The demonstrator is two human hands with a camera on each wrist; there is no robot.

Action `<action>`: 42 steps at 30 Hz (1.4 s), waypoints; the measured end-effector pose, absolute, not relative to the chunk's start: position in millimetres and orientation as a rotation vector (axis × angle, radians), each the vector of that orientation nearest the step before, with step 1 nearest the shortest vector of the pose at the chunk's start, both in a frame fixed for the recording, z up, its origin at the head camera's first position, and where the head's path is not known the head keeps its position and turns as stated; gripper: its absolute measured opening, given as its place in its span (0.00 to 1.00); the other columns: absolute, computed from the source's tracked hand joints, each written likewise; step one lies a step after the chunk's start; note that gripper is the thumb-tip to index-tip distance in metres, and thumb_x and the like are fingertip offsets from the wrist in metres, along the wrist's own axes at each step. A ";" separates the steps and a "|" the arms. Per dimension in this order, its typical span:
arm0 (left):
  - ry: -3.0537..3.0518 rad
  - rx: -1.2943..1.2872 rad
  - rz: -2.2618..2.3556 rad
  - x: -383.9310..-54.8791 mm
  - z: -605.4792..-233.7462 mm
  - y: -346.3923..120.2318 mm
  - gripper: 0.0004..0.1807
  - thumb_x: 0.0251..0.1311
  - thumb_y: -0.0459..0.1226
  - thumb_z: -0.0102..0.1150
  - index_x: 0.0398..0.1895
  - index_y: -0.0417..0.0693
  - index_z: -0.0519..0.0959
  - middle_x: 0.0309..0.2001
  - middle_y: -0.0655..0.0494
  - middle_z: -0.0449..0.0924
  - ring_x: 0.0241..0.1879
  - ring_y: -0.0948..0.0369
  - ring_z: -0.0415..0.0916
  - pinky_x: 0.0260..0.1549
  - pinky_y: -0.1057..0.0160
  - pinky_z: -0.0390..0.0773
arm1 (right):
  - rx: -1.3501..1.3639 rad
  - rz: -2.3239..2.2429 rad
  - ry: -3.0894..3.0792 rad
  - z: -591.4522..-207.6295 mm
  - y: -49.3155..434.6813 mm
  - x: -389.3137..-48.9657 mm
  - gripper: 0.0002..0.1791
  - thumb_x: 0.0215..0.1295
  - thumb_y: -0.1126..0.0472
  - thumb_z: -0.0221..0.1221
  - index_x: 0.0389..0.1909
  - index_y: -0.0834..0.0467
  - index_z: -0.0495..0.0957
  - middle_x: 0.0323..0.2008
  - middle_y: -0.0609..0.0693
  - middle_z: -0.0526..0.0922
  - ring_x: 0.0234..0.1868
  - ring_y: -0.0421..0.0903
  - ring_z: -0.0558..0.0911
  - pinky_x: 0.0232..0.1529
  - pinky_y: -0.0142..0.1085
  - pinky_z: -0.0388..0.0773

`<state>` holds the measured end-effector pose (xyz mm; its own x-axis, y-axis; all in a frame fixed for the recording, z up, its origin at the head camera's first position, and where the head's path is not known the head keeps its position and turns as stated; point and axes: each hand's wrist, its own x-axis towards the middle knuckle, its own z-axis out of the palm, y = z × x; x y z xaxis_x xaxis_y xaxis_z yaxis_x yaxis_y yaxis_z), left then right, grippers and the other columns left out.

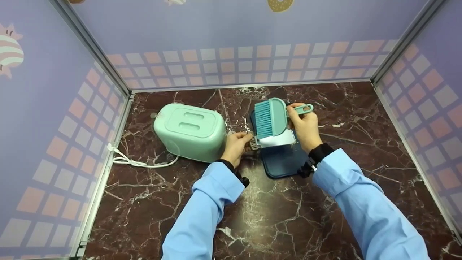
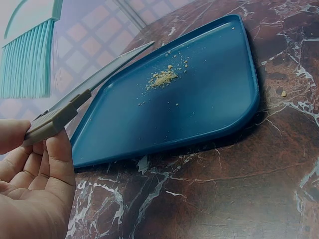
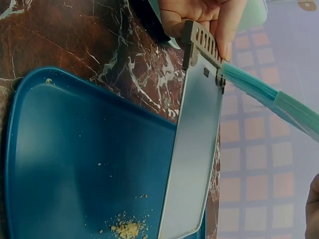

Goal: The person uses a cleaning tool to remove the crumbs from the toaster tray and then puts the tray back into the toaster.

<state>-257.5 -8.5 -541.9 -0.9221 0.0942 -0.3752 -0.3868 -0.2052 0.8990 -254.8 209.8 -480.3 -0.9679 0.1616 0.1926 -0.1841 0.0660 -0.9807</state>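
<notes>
My left hand pinches the brownish handle of a flat metal crumb tray. The crumb tray is tilted over the dark blue tray. In my right hand is the handle of a teal hand brush. Its bristles point left, and in the right wrist view they meet the crumb tray's handle end. A small heap of yellowish crumbs lies on the blue tray, with finer bits scattered around it. Only an edge of my right hand shows in the right wrist view.
Left of my left hand stands a mint green toaster, slots not visible, a lidded top facing up. Its white cord runs to the left edge. A marbled dark red tabletop lies below, with patterned purple walls on three sides.
</notes>
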 end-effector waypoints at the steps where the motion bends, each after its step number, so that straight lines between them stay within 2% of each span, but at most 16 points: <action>1: 1.750 -0.342 2.192 -257.5 -542.0 -8.7 0.25 0.73 0.32 0.58 0.68 0.26 0.69 0.44 0.45 0.81 0.33 0.62 0.79 0.30 0.67 0.82 | 0.027 1.983 -2.099 -480.9 209.3 -255.1 0.24 0.75 0.50 0.60 0.55 0.68 0.77 0.25 0.53 0.78 0.21 0.42 0.74 0.24 0.33 0.74; 9: 1.782 -0.337 2.151 -257.2 -543.1 -9.0 0.26 0.73 0.34 0.59 0.69 0.29 0.70 0.57 0.41 0.78 0.36 0.63 0.78 0.33 0.67 0.82 | 0.017 2.014 -2.130 -487.2 207.8 -258.0 0.25 0.75 0.48 0.59 0.55 0.67 0.77 0.25 0.52 0.78 0.21 0.43 0.74 0.25 0.32 0.73; 13: 1.753 -0.331 2.171 -257.4 -543.8 -8.9 0.24 0.73 0.33 0.58 0.67 0.28 0.72 0.51 0.42 0.81 0.34 0.62 0.79 0.32 0.67 0.83 | -0.016 2.007 -2.165 -488.5 208.7 -257.6 0.24 0.75 0.48 0.59 0.56 0.66 0.77 0.26 0.53 0.79 0.21 0.43 0.74 0.25 0.32 0.73; 19: 1.734 -0.321 2.192 -258.1 -543.3 -8.2 0.21 0.73 0.32 0.57 0.63 0.27 0.74 0.41 0.48 0.81 0.32 0.62 0.80 0.30 0.67 0.82 | -0.078 1.965 -2.213 -487.1 213.9 -256.7 0.22 0.76 0.51 0.58 0.57 0.67 0.78 0.25 0.52 0.78 0.21 0.42 0.73 0.24 0.34 0.73; 26: 1.725 -0.332 2.215 -258.2 -543.0 -6.8 0.19 0.73 0.31 0.57 0.61 0.25 0.74 0.38 0.49 0.80 0.31 0.62 0.80 0.28 0.68 0.82 | -0.076 1.922 -2.262 -467.2 216.7 -245.4 0.19 0.78 0.58 0.56 0.57 0.71 0.76 0.23 0.56 0.77 0.21 0.45 0.74 0.23 0.30 0.71; 31: 1.747 -0.327 2.204 -257.8 -542.9 -8.0 0.18 0.73 0.31 0.57 0.59 0.26 0.76 0.37 0.50 0.80 0.31 0.62 0.79 0.28 0.68 0.82 | -0.067 1.899 -2.273 -460.3 222.7 -239.6 0.19 0.78 0.59 0.56 0.57 0.72 0.76 0.24 0.56 0.78 0.22 0.45 0.75 0.24 0.28 0.73; 36: 1.774 -0.315 2.182 -257.6 -543.2 -10.5 0.20 0.74 0.32 0.56 0.63 0.27 0.75 0.39 0.49 0.80 0.31 0.62 0.79 0.28 0.68 0.82 | -0.089 1.847 -2.292 -463.6 232.6 -240.4 0.20 0.78 0.58 0.56 0.57 0.73 0.76 0.25 0.55 0.78 0.22 0.43 0.74 0.24 0.28 0.73; 42: 1.751 -0.297 2.210 -258.5 -545.3 -12.1 0.20 0.74 0.30 0.56 0.62 0.24 0.73 0.38 0.49 0.79 0.30 0.63 0.79 0.27 0.69 0.82 | -0.134 1.798 -2.285 -466.6 243.4 -242.2 0.19 0.78 0.59 0.57 0.55 0.73 0.77 0.24 0.54 0.78 0.21 0.41 0.74 0.24 0.31 0.73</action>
